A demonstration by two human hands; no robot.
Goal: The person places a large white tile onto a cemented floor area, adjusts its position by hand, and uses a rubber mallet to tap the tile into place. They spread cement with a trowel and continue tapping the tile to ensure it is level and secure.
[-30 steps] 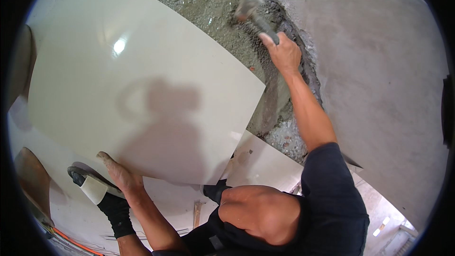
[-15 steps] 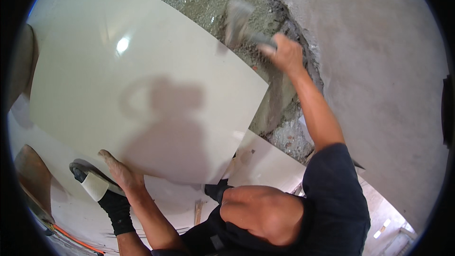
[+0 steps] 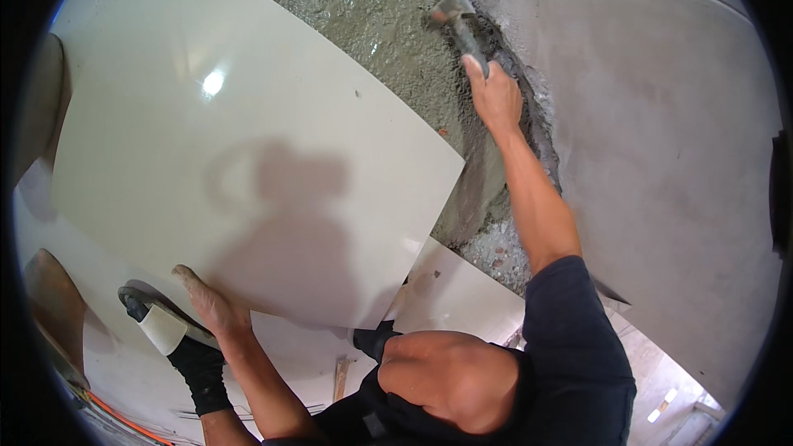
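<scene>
My left hand point(image 3: 213, 304) grips the near left edge of a large, glossy cream floor tile point(image 3: 330, 107), with some of its fingers hidden. My right hand point(image 3: 496, 95) is closed round the dark handle of a trowel point(image 3: 454, 10) with a grey, smeared blade. The blade is over the far right part of the wet grey mortar bed point(image 3: 363, 8), beyond the tile's right edge. My shadow falls across the middle of the tile.
A lower tile point(image 3: 462, 281) lies beside the tile's near right corner. Bare concrete floor point(image 3: 652, 116) stretches along the right, beyond a rough mortar edge. My sandalled left foot point(image 3: 165, 330) is beside my left hand. A wooden strip point(image 3: 342, 376) and an orange cable point(image 3: 124, 419) lie near me.
My right hand has swung the trowel away and to the right, off the tile's edge and over the mortar. My left hand has stayed at the tile's edge.
</scene>
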